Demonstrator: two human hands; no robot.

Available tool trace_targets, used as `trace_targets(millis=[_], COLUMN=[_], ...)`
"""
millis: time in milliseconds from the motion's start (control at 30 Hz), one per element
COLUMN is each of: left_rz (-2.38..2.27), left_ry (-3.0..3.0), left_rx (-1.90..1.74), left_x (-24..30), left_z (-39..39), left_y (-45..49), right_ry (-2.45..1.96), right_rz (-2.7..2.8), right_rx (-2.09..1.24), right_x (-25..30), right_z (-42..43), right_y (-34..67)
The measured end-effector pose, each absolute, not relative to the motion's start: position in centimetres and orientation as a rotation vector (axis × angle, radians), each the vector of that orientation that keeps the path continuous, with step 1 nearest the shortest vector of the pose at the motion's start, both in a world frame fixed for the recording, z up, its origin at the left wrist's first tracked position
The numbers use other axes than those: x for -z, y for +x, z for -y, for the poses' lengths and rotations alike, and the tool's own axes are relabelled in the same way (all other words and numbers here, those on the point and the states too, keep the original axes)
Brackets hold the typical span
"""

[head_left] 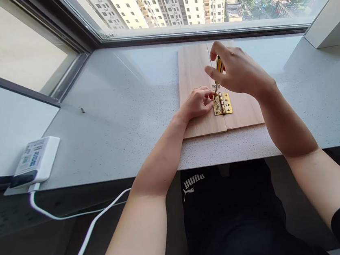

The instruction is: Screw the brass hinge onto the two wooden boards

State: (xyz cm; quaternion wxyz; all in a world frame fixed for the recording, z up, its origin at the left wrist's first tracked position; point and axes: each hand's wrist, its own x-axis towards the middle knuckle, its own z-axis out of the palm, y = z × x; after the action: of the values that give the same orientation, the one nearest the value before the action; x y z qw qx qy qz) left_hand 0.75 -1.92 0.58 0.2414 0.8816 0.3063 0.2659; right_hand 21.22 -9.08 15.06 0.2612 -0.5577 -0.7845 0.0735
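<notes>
right hand (pixel 237 70) fingers clenched on yellow-handled screwdriver (pixel 219 64), steel shaft (pixel 215 90) angled down toward brass butt hinge (pixel 226 104); left hand (pixel 196 102) fingers released, resting beside hinge on pale wood board (pixel 192 71).

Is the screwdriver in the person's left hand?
No, the yellow-handled screwdriver is held in the right hand; the left hand rests on the wooden board.

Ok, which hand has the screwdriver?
The right hand, gripping the yellow-handled screwdriver above the brass hinge; the left hand lies lower, on the wooden board beside the hinge.
</notes>
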Motion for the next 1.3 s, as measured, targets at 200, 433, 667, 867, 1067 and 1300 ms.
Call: trace_targets(millis=[200,433,667,867,1067,1300], left_rz=[-0.819,-0.84,-0.819,-0.877,-1.045,-1.203], left_ry=[2.414,2.422,2.391,2.277,2.238,2.197], left_rx=[-0.735,-0.764,-0.73,-0.902,-1.02,-0.989], left_x=[-0.4,-0.2,-0.6,-0.8,0.1,1.8], left_z=[1.7,1.6,1.9,2.0,0.7,-1.0], left_y=[0.8,0.8,0.8,0.8,0.4,-0.2], right_ry=[-1.516,-1.466,-1.531,-1.504,-1.418,-1.479], right_rz=[2.123,2.191,2.128,2.115,2.048,2.1], right_rx=[-0.265,-0.241,-0.204,-0.131,-0.023,-0.127], right_x=[-15.3,-15.5,-14.9,-18.2,-19.2,-17.8], right_z=[8.9,9.4,8.6,11.0,12.1,10.9], right_y=[21.7,21.4,22.7,22.9,22.9,23.0])
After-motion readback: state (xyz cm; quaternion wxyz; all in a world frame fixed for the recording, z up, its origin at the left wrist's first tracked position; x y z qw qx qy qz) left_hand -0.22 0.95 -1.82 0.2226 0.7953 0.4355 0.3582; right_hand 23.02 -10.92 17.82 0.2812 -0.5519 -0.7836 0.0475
